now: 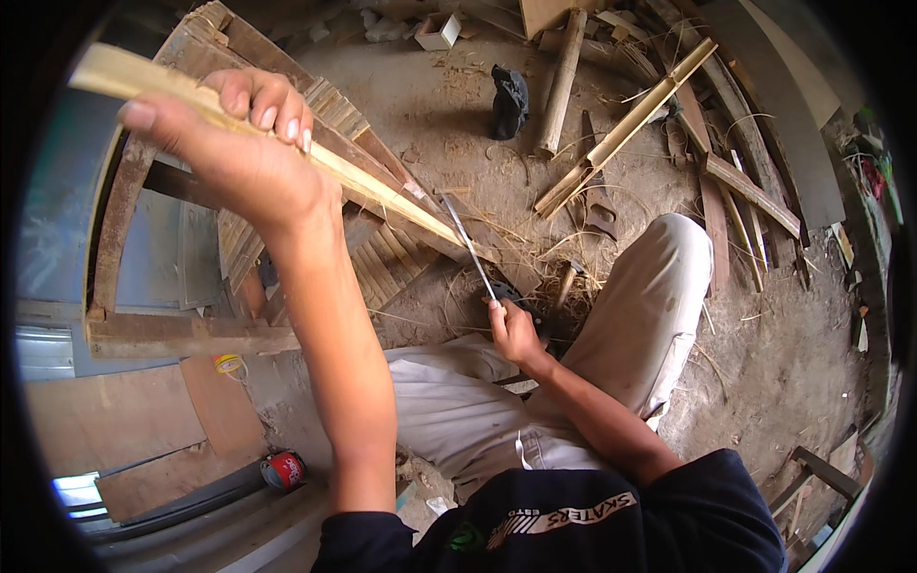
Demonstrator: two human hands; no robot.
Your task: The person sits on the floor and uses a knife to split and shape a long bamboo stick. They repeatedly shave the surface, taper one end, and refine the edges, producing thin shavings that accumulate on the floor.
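Grasping a long, pale-yellow wooden strip [382,199] at upper left, the left hand [229,153] curls its fingers over it. The strip slants down to frame centre, where a thin, silvery-bladed knife [478,267] crosses its far end. The right hand's [517,334] grip is clenched around the knife's lower end.

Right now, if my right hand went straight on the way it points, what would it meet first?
Following its thin blade, your right hand would probably meet the pale strip first, near its lower end, though depth is unclear.
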